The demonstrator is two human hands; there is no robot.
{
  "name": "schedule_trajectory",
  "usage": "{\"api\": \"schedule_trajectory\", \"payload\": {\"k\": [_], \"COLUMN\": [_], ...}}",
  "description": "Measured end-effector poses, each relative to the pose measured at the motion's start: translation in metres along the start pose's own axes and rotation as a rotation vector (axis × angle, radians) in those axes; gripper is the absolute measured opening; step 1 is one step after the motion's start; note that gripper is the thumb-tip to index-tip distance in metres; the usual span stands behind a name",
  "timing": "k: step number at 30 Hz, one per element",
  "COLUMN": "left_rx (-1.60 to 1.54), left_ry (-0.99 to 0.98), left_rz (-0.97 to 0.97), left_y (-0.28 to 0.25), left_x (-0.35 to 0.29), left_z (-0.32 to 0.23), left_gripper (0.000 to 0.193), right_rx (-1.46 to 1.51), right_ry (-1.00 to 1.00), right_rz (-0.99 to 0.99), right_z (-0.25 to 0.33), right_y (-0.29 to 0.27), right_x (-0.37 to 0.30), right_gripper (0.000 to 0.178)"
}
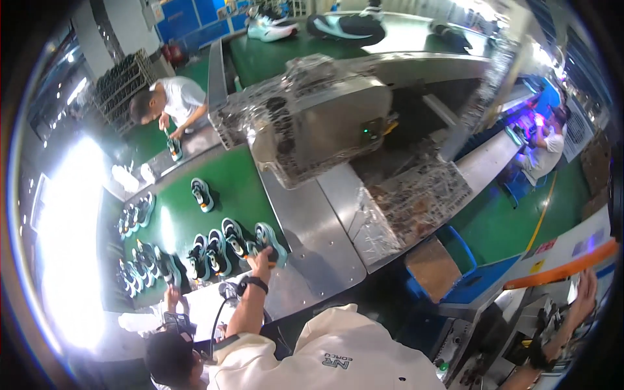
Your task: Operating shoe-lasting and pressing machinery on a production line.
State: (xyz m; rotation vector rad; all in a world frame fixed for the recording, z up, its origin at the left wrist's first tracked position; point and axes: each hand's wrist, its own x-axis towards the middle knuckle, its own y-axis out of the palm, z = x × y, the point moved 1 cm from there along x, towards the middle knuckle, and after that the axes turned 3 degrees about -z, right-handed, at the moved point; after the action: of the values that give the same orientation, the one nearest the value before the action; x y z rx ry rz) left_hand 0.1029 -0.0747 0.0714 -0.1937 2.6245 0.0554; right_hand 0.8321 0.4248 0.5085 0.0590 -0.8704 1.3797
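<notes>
One long orange bar [559, 265] lies just above the right hand [587, 287].

White sign panel with orange edge [572, 253] at right, small yellow label [537, 266] and red label [546, 246] on it.

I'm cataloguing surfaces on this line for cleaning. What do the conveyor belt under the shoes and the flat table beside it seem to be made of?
The conveyor belt looks like green rubber or plastic sheeting with a smooth, slightly glossy finish: window glare reflects off it. The flat table beside it appears to be brushed bare metal, probably stainless steel: grey, with soft streaky reflections. The shoe under the left hand seems a mix of fabric and foam or rubber sole.
</notes>
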Motion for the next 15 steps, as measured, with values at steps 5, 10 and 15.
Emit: {"api": "schedule_trajectory", "payload": {"k": [5, 10, 15], "left_rx": [0.379, 0.844, 0.74], "left_ry": [0.247, 0.264, 0.137], "left_rz": [-0.01, -0.189, -0.254], "left_y": [0.006, 0.015, 0.037], "left_x": [0.101, 0.115, 0.117], "left_z": [0.021, 0.038, 0.021], "left_gripper": [0.056, 0.076, 0.076], "right_rx": [-0.279, -0.258, -0.353], "right_ry": [-0.499, -0.721, -0.849], "right_rz": [0.293, 0.597, 0.689], "right_z": [0.197, 0.301, 0.4], "right_y": [0.256, 0.5, 0.648], "right_x": [0.112, 0.198, 0.217], "right_gripper": [0.031, 0.045, 0.053]}}
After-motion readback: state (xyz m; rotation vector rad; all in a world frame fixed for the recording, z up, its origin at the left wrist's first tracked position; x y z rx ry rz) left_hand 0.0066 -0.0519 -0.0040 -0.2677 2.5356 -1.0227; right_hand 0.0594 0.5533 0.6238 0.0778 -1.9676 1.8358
